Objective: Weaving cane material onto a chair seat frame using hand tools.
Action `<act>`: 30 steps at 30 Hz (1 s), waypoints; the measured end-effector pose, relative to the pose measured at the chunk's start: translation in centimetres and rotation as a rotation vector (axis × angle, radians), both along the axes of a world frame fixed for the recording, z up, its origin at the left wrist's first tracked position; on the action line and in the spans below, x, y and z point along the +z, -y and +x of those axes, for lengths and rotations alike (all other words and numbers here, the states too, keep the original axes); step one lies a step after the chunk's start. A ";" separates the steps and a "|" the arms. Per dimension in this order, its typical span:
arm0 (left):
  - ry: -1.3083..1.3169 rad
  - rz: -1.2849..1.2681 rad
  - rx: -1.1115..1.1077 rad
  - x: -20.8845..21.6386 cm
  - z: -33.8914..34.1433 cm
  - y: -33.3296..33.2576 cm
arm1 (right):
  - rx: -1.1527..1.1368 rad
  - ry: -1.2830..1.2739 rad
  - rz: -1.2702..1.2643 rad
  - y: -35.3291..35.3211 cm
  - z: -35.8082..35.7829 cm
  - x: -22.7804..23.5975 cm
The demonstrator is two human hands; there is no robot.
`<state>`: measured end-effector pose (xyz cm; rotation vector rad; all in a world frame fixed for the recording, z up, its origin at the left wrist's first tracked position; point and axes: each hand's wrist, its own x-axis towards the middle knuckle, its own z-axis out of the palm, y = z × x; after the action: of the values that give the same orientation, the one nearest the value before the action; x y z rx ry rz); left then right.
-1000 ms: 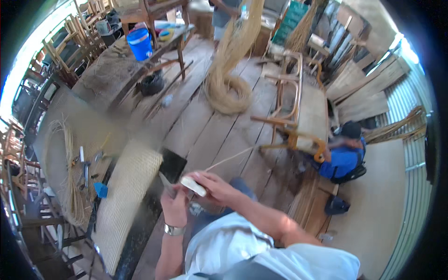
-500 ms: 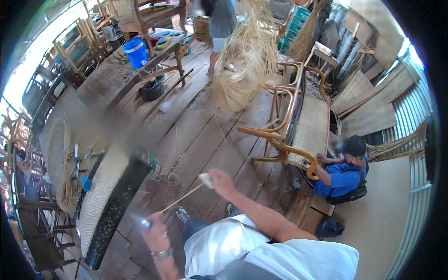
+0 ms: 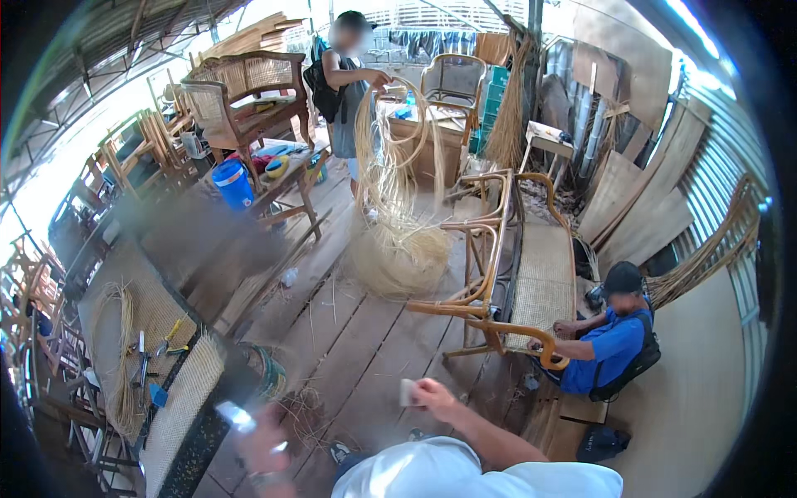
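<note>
My left hand (image 3: 264,448), smeared by motion and wearing a wristband, is at the lower left with a bright shiny object (image 3: 237,417) at its fingers; its kind is blurred out. Near it lies a woven cane panel (image 3: 187,398) with a dark edge. My right hand (image 3: 436,398) reaches forward at the lower middle, its fingers closed on a small pale flat piece (image 3: 407,393) that looks like a pad or folded scrap. No strand shows clearly between the two hands.
Pliers (image 3: 170,342), other tools and a coil of strands (image 3: 124,357) lie on a woven surface at left. A person in blue (image 3: 618,349) works at a cane bench (image 3: 544,282) on the right. Another person (image 3: 349,91) holds long strands (image 3: 398,216) farther off.
The view has tilted up, showing more of the far room. The thin strip stretched between my hands is no longer visible. The standing person's strands hang looser and lower.
</note>
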<state>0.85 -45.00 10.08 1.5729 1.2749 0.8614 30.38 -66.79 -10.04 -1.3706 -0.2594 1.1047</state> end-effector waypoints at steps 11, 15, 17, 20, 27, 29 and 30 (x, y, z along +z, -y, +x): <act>0.117 -0.028 -0.231 -4.6 8.0 6.4 | 0.434 0.059 0.324 -7.1 -5.2 14.9; 0.208 -0.228 -0.175 -6.4 7.5 7.5 | 0.525 0.306 0.419 -5.6 -7.1 14.6; 0.216 -0.200 -0.139 -5.9 7.5 8.4 | 0.518 0.308 0.353 -5.7 -7.2 14.8; 0.189 -0.025 -0.154 -9.6 6.9 8.4 | 0.477 0.299 0.287 -6.2 -7.6 13.4; 0.307 -0.498 0.020 -10.9 6.2 5.9 | 0.301 -0.132 0.135 -3.1 -3.8 12.0; 0.415 -0.614 0.109 -12.7 3.7 3.9 | 0.120 -0.237 0.210 0.3 0.0 12.0; 0.420 -0.607 0.110 -18.9 -0.5 1.4 | 0.014 -0.195 0.219 1.8 2.4 11.2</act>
<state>0.37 -46.38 -8.82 0.8015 1.1711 0.7286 32.82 -68.62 1.12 -1.0612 -0.2403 1.1765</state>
